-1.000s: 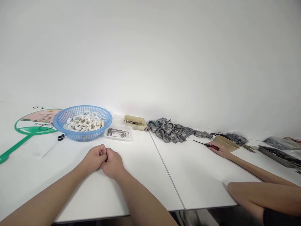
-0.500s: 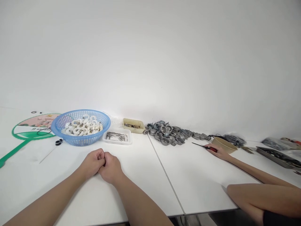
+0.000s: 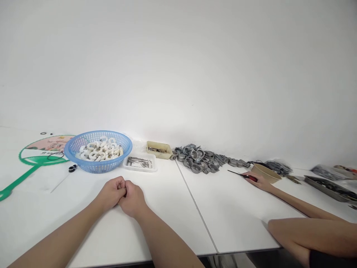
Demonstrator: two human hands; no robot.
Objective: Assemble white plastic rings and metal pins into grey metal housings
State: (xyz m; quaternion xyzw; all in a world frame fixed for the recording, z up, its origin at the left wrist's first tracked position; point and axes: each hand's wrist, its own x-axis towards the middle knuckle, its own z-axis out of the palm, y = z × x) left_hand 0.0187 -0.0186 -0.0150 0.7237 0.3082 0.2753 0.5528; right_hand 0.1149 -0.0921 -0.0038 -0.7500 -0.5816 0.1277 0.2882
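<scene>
My left hand [image 3: 113,193] and my right hand [image 3: 134,200] rest together on the white table, both with fingers curled in. They touch at the thumbs and knuckles. Whatever lies between the fingers, if anything, is hidden. Just beyond them stands a shallow white tray [image 3: 153,165] with thin dark strips in it. Behind my left hand is a blue plastic basket [image 3: 99,167] holding several white rings with small metal parts.
A green-edged fan [image 3: 28,175] and a thin rod with a black end [image 3: 72,168] lie left. Behind are a yellowish box [image 3: 158,154] and a heap of grey metal parts [image 3: 196,159]. At right, a co-worker's hand [image 3: 262,183] holds a red-handled screwdriver [image 3: 251,178] beside a brown bowl [image 3: 266,173].
The view has turned very slightly left, so the basket and fan sit a little further right. Both my hands stay clasped in place, and the co-worker's hand is about the same.
</scene>
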